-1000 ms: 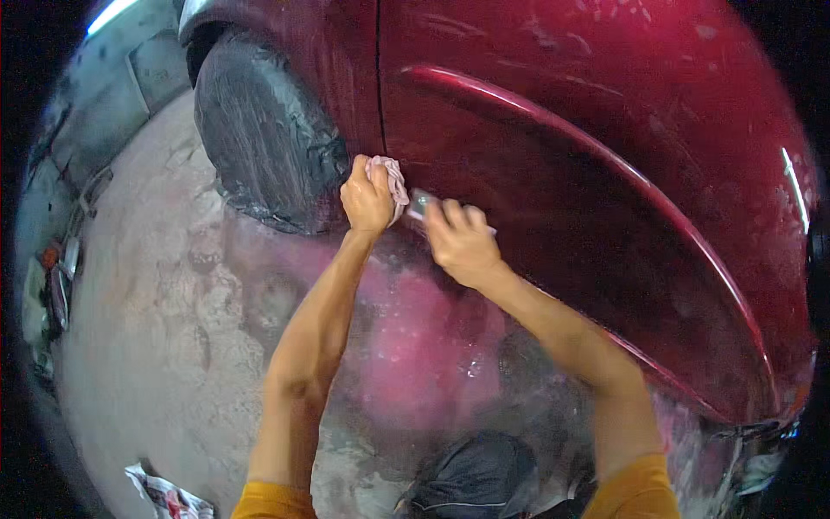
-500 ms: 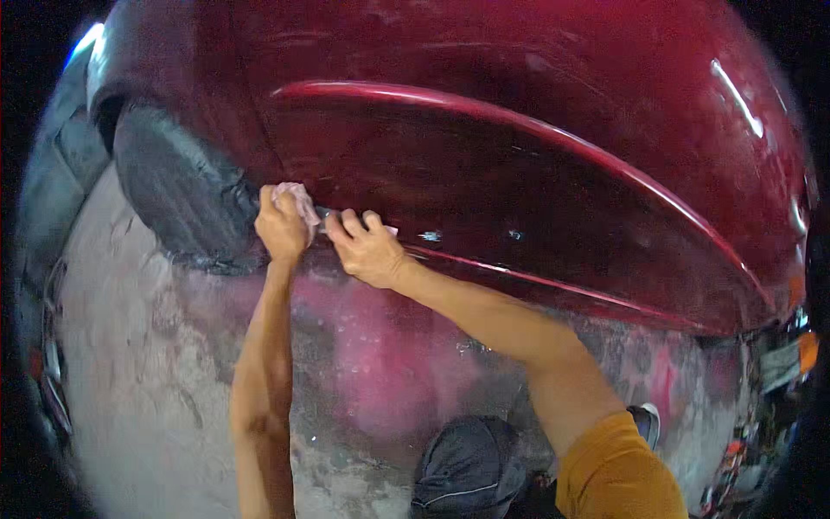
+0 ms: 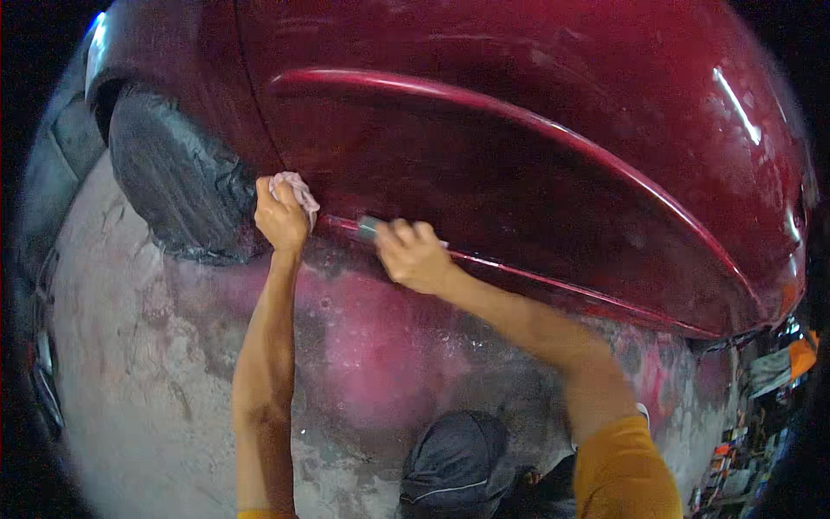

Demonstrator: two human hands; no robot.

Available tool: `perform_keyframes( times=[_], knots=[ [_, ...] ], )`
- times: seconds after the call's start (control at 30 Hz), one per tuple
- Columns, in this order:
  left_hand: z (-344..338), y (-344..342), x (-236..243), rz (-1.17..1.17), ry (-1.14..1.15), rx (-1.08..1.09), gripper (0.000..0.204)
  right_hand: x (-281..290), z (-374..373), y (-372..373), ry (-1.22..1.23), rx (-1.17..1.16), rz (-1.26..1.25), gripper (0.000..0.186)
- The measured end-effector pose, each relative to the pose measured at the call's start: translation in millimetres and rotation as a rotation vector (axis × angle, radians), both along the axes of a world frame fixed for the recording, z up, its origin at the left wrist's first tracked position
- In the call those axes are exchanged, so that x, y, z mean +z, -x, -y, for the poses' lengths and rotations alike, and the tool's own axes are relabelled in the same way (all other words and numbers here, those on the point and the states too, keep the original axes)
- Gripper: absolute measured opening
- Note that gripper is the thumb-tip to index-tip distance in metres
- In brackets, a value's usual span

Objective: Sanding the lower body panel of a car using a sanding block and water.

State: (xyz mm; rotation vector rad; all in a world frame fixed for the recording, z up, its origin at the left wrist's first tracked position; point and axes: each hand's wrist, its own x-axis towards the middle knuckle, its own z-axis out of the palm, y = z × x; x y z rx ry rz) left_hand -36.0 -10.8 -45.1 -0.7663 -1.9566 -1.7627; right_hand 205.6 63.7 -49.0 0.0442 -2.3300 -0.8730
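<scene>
A dark red car door (image 3: 415, 156) fills the upper view, with a raised curved line across it and a glossy ridge (image 3: 562, 287) along its lower edge. My left hand (image 3: 284, 216) is closed around a crumpled pale pink cloth (image 3: 296, 189), by the door's lower left corner. Just right of it, my right hand (image 3: 415, 257) grips a small grey-green block (image 3: 368, 227) against the lower ridge. The block's end sticks out past my fingers, slightly blurred; the rest is hidden under my hand.
Dark sheeting covers the wheel (image 3: 177, 177) at the left. Below the car lies a concrete floor (image 3: 147, 346) stained with pink. My dark-clothed knee (image 3: 456, 458) shows at the bottom. Assorted items, one an orange piece (image 3: 802, 355), lie at the far right.
My right hand has slid to the right along the lower ridge with the block, widening the gap to my left hand. The left hand stays by the door corner with the cloth.
</scene>
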Motion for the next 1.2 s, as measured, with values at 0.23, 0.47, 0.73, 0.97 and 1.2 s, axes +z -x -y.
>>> perform_keyframes(
  times=[0.23, 0.47, 0.73, 0.97, 1.2],
  knots=[
    [0.7, 0.0, -10.6, 0.078, -0.083, 0.174, 0.033, 3.3, -15.9, -69.4, 0.105, 0.057, -0.004, 0.026],
    [-15.3, 9.7, -22.9, -0.040, -0.114, 0.137, 0.029, -3.4, -6.5, 3.6, -0.020, 0.030, -0.001, 0.023],
    [-1.0, 3.7, -13.9, 0.047, -0.091, 0.191, 0.029, 13.1, -10.5, -42.2, -0.006, 0.071, 0.099, 0.026],
    [-8.5, 5.9, -22.0, 0.036, -0.140, 0.145, 0.024, -1.4, -6.6, -18.8, 0.050, 0.031, 0.037, 0.028],
    [-0.5, 15.3, -18.6, 0.001, -0.083, 0.154, 0.027, 7.1, -30.8, -117.8, 0.049, -0.011, 0.011, 0.018]
  ],
)
